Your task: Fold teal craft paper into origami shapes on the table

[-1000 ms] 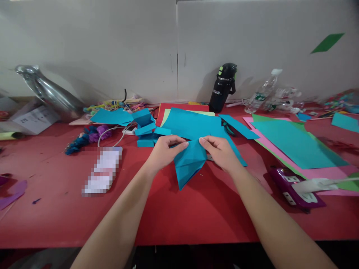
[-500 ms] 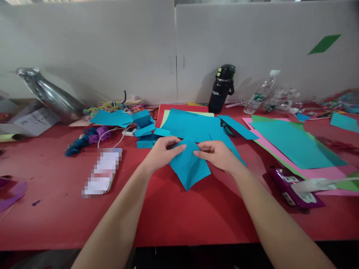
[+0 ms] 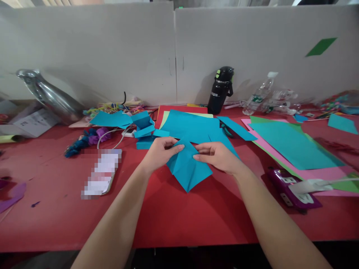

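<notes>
Between my two hands is a folded piece of blue paper (image 3: 187, 170), creased down its middle, with one corner pointing toward me. My left hand (image 3: 162, 152) pinches its upper left edge, thumb on top and fingers behind. On the other side, my right hand (image 3: 217, 156) grips the upper right edge between thumb and fingers. Just beyond lies a larger blue sheet (image 3: 190, 125) on the table. Folded blue paper pieces (image 3: 144, 130) sit near my left hand. A blue strip (image 3: 237, 128) partly covers dark-handled scissors (image 3: 226, 130).
On the red table (image 3: 162, 224), a phone (image 3: 103, 173) lies left and a purple power strip (image 3: 293, 190) right. Coloured sheets (image 3: 294, 144) are stacked at right. A silver jug (image 3: 53, 97), black bottle (image 3: 220, 89) and clear plastic bottle (image 3: 260, 93) stand by the white partition (image 3: 112, 48).
The folded paper has opened slightly wider, its left part showing more creases and its right corner shifting a little right. Both hands keep their hold. The camera view has tilted slightly.
</notes>
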Motion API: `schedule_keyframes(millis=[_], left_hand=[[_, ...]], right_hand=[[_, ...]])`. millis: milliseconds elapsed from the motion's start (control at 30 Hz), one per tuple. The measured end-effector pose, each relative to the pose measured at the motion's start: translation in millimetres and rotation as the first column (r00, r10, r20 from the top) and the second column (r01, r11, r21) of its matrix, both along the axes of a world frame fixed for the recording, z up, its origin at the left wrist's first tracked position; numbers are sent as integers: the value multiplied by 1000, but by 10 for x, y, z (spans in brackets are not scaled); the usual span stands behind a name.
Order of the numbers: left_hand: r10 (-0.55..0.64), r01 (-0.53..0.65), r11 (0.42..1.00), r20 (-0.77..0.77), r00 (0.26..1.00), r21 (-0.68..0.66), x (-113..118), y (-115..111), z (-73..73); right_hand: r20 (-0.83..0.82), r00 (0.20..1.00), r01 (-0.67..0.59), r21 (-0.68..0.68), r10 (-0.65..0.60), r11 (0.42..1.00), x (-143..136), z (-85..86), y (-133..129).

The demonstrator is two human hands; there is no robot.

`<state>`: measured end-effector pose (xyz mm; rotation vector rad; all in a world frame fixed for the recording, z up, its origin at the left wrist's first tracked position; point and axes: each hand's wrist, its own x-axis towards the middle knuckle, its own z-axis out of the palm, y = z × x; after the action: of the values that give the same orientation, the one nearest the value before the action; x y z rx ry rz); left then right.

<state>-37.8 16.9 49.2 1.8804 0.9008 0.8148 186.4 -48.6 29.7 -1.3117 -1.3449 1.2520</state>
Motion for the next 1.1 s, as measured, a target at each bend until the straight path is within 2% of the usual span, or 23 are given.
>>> schedule_keyframes(millis=[267,400,567,733,900,1100], left_hand=[[25,-26,999,-14,1000,-31,17,-29,27],[-26,26,996,-1,1000,-80,3,-17,30],[-61,61,995,6,998,-76,-25,28,-13],[-75,75,996,15,997,-51,-42,34,-45],[-68,67,997,-20,998,-42,-8,-25,8],[-64,65,996,28,998,-57,-5,-35,19]], right_hand=[[26,999,-34,33,34,999,-39,25,8],[10,1000,8,-23,-8,1000,-33,8,15],[-36,999,29,-72,-32,997,-51,10,22],[-62,998,-7,-51,4,999,-65,-2,19],[-23,999,-33,-25,33,999,-75,-14,16],[-40,999,-30,-4,30,1000,-82,-16,20]])
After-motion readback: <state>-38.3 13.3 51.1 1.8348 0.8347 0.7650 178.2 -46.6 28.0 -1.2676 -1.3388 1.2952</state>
